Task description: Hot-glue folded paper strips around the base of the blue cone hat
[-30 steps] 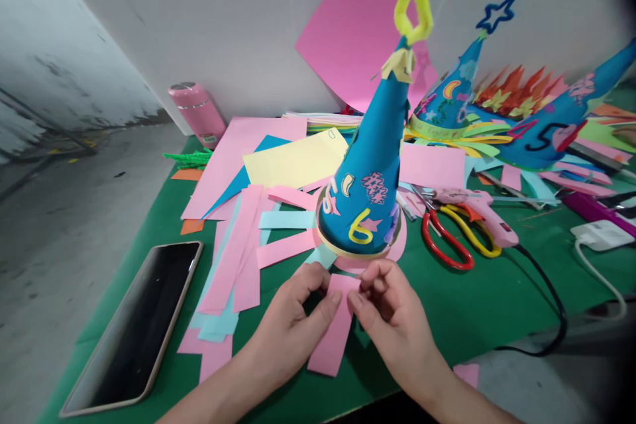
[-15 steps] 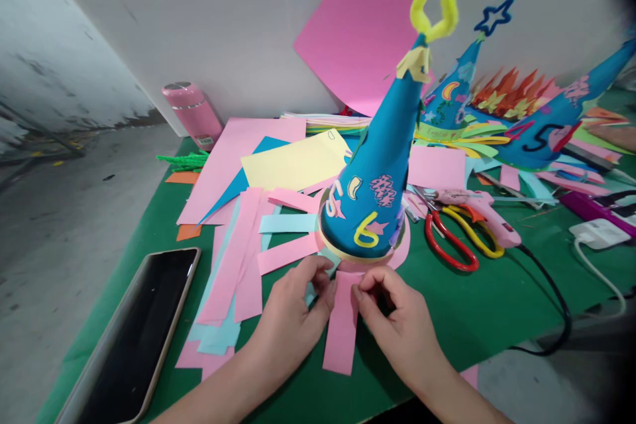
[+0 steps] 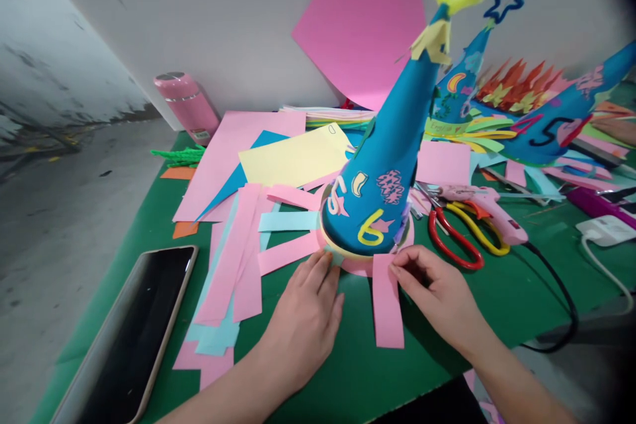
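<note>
A blue paper cone hat [image 3: 380, 179], with a yellow 6 and pink cut-outs, leans to the right at centre. Paper strips, pink and a light blue strip [image 3: 289, 221], fan out from the left of its pink base ring [image 3: 356, 266]. My left hand [image 3: 309, 305] lies fairly flat, fingertips pressing a pale blue strip [image 3: 334, 254] at the ring's front; the rest of that strip is hidden under the hand. Between the thumb and fingers of my right hand [image 3: 434, 288] is the edge of a pink paper strip [image 3: 387, 305], its upper end at the ring's front right.
Red-handled scissors [image 3: 452, 242] and a pink glue gun [image 3: 497, 212] with a cable lie at right. More strips [image 3: 231, 265] and a phone [image 3: 129, 331] are at left. Behind stand a pink flask [image 3: 186, 106] and other cone hats [image 3: 462, 79].
My right hand has carried the pink strip to the right along the base ring. My left hand has flattened down onto the pale blue strip. The hat's tip has tilted further right.
</note>
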Demonstrator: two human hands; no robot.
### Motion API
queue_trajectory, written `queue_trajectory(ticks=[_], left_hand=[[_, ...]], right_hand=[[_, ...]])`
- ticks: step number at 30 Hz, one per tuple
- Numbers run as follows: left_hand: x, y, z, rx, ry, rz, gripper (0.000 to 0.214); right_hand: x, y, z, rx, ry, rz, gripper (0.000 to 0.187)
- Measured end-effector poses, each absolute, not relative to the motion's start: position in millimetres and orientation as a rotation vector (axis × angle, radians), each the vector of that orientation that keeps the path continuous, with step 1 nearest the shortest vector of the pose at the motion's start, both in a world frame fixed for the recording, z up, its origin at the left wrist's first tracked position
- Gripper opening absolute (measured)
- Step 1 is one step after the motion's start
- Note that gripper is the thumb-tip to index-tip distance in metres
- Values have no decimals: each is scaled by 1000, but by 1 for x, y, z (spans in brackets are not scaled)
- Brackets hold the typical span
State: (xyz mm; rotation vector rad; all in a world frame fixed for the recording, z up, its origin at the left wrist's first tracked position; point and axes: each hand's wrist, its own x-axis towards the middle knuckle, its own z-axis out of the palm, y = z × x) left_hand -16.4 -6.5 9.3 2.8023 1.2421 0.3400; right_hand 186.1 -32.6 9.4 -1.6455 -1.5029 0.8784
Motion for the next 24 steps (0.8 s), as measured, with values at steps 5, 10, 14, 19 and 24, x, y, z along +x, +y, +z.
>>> queue_trajectory(ticks=[5, 10, 14, 19, 24], left_hand=[[-8, -14, 12, 2771, 1202, 323, 36], [2, -24, 18, 2796, 1054, 365, 35], [6, -21, 23, 2780, 1033, 564, 26], [8, -15, 23, 2943, 899, 618, 25], [6, -17, 21, 3118, 661, 448, 34]], right_hand=[[204, -28, 5, -1630, -1445, 932, 13], [223, -35, 11, -1628, -1402, 959, 14], [221, -46, 17, -1615, -1365, 1098, 15], [202, -46, 19, -1564, -1346, 1167, 15], [189, -42, 18, -1645, -1501, 1002, 11]])
